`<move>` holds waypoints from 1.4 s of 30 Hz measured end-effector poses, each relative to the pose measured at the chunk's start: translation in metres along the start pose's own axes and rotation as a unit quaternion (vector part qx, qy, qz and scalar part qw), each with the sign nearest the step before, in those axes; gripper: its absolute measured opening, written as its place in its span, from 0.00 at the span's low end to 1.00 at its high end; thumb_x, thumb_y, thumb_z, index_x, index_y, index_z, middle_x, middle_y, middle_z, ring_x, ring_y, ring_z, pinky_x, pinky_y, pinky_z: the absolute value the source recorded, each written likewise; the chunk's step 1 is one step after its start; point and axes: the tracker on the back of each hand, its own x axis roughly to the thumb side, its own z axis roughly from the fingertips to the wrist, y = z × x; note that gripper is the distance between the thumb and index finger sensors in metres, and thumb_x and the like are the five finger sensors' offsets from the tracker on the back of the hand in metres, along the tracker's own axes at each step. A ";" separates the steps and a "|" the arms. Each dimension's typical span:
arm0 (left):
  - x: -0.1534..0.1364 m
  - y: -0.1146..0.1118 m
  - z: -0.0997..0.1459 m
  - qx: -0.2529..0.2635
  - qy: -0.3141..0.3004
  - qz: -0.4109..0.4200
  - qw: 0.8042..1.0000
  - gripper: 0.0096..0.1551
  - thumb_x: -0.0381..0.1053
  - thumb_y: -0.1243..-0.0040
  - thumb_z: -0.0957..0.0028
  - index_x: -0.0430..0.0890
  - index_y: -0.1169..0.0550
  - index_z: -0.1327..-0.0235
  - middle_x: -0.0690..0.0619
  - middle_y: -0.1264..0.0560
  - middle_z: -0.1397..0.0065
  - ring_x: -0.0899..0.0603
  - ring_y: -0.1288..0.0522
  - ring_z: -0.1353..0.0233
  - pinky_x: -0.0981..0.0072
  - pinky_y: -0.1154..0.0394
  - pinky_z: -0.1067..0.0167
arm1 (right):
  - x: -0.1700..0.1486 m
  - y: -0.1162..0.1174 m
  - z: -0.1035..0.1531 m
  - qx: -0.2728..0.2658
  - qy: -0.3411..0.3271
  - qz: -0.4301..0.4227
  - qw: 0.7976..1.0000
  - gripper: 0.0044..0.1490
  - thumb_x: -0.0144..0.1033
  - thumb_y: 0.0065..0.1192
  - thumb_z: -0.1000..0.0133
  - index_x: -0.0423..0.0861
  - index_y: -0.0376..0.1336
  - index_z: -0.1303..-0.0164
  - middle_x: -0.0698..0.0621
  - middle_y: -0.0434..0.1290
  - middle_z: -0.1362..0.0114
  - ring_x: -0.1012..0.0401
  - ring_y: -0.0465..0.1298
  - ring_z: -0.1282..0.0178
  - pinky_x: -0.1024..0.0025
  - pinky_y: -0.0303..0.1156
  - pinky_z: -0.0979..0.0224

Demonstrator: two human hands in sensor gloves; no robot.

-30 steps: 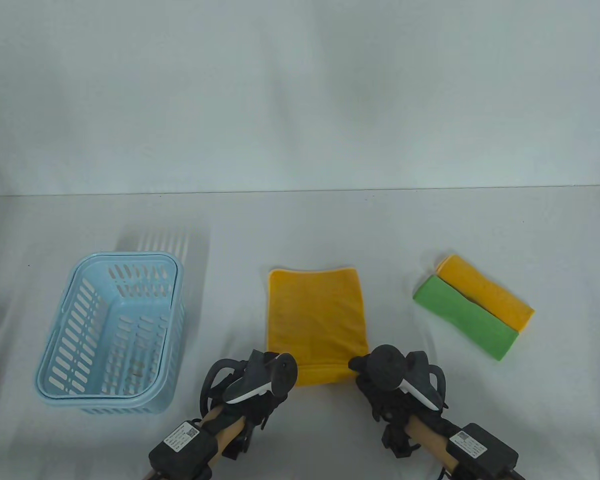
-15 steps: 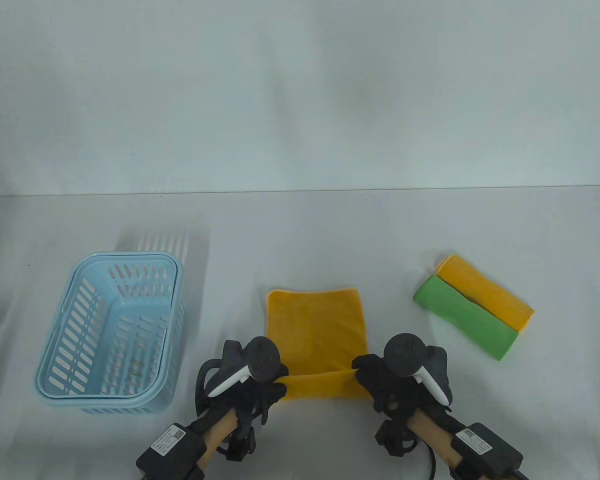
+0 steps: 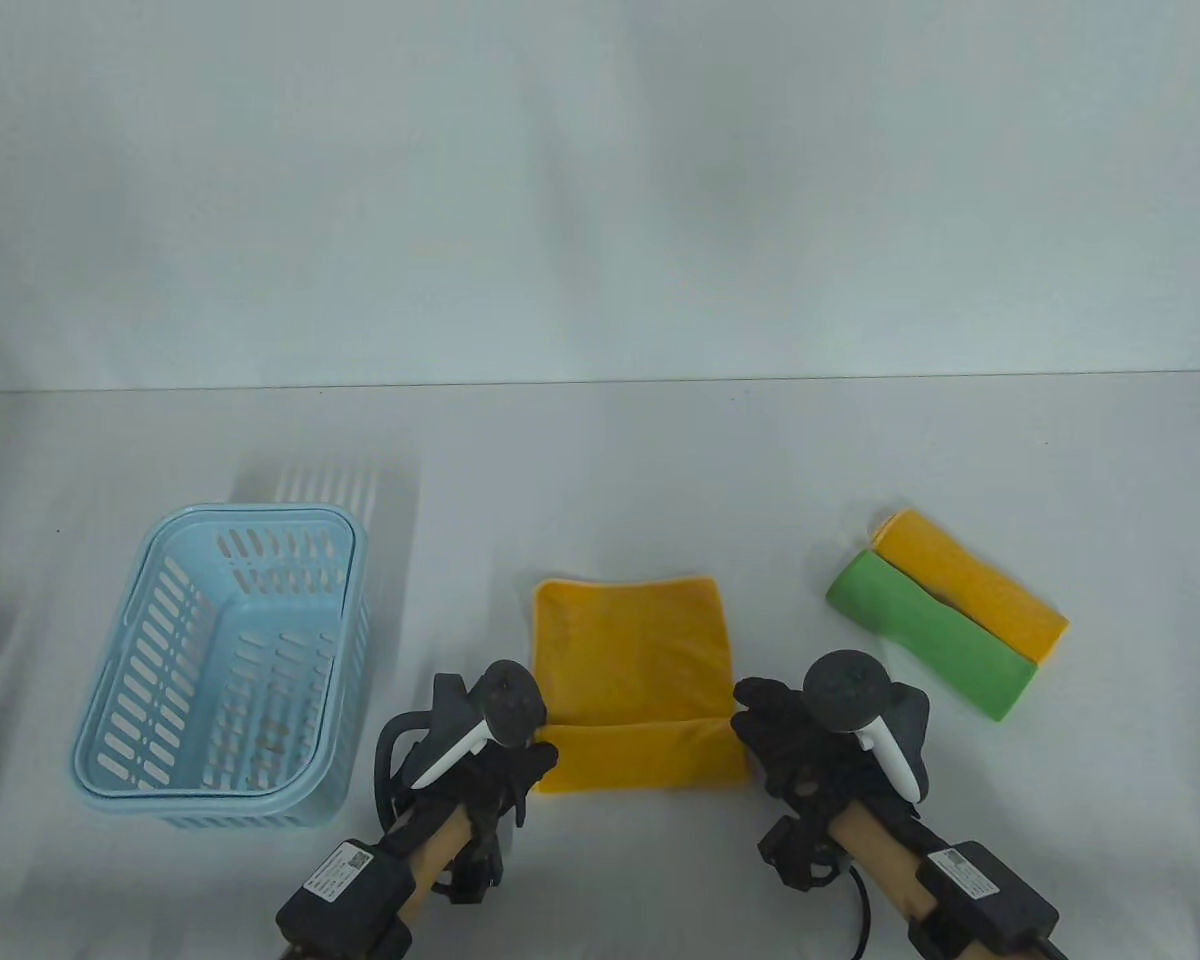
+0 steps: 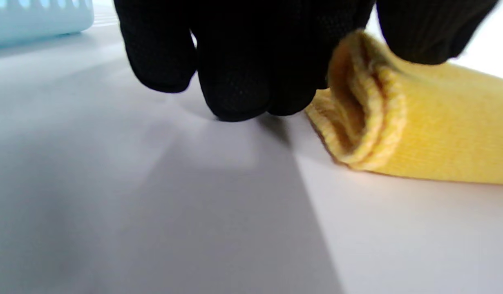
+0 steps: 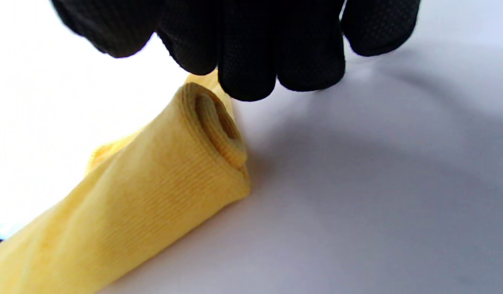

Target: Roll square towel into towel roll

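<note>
A yellow square towel (image 3: 630, 640) lies flat at the table's middle. Its near edge is turned over into a loose fold (image 3: 640, 755) across the towel's width. My left hand (image 3: 532, 762) is at the fold's left end. In the left wrist view its fingers (image 4: 235, 90) and thumb sit on either side of the raised towel end (image 4: 369, 106) and pinch it. My right hand (image 3: 755, 715) is at the fold's right end. In the right wrist view its fingertips (image 5: 247, 69) touch the top of the open, tube-like towel end (image 5: 212, 122).
A light blue slotted basket (image 3: 260, 512) stands at the left, and its corner shows in the left wrist view (image 4: 39, 20). A green towel roll (image 3: 925, 635) and a yellow towel roll (image 3: 975, 585) lie side by side at the right. The table's far edge runs behind.
Both hands lifted the towel's near edge and turned it away from me over the towel, making a wider fold. The whole towel slid slightly toward me. The hands moved a little apart.
</note>
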 end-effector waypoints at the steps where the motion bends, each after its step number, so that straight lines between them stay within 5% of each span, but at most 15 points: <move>1: -0.001 0.000 0.000 0.001 0.001 0.001 1.000 0.40 0.65 0.42 0.60 0.57 0.30 0.31 0.58 0.24 0.32 0.47 0.20 0.38 0.49 0.26 0.34 | 0.000 0.000 0.000 0.000 0.000 0.000 1.000 0.37 0.57 0.60 0.59 0.58 0.64 0.38 0.55 0.76 0.36 0.52 0.76 0.36 0.47 0.69 0.32; 18: 0.032 0.018 0.031 0.111 -0.064 -0.094 0.987 0.49 0.70 0.39 0.66 0.57 0.34 0.27 0.55 0.30 0.24 0.43 0.25 0.28 0.45 0.29 0.30 | 0.042 0.005 0.033 -0.016 -0.131 0.107 0.986 0.42 0.58 0.64 0.62 0.60 0.60 0.35 0.55 0.70 0.29 0.50 0.69 0.28 0.44 0.63 0.28; 22: 0.047 0.006 0.031 0.070 -0.135 -0.142 0.978 0.47 0.67 0.37 0.66 0.62 0.36 0.28 0.57 0.37 0.21 0.44 0.32 0.24 0.46 0.33 0.27 | 0.050 0.020 0.036 0.018 -0.146 0.194 0.970 0.44 0.56 0.67 0.63 0.62 0.57 0.34 0.57 0.64 0.25 0.50 0.64 0.23 0.43 0.59 0.24; 28: 0.052 -0.019 0.017 0.038 -0.121 -0.214 0.969 0.49 0.66 0.38 0.65 0.59 0.40 0.27 0.58 0.40 0.20 0.45 0.34 0.22 0.46 0.34 0.26 | 0.043 0.039 0.029 0.020 -0.145 0.308 0.940 0.47 0.56 0.68 0.63 0.62 0.54 0.31 0.60 0.59 0.22 0.50 0.59 0.19 0.43 0.57 0.22; 36: 0.046 -0.027 0.008 0.014 -0.099 -0.208 0.973 0.51 0.64 0.39 0.62 0.60 0.47 0.26 0.59 0.45 0.19 0.46 0.38 0.20 0.49 0.36 0.23 | 0.032 0.046 0.019 0.033 -0.123 0.306 0.943 0.49 0.54 0.68 0.61 0.67 0.49 0.30 0.64 0.54 0.20 0.51 0.58 0.19 0.44 0.57 0.22; 42: 0.040 -0.025 0.003 0.000 -0.082 -0.179 0.980 0.42 0.59 0.47 0.55 0.62 0.48 0.26 0.61 0.46 0.20 0.49 0.39 0.20 0.50 0.37 0.23 | 0.030 0.043 0.015 0.018 -0.118 0.278 0.953 0.37 0.46 0.58 0.54 0.69 0.53 0.33 0.66 0.57 0.22 0.51 0.61 0.20 0.45 0.59 0.23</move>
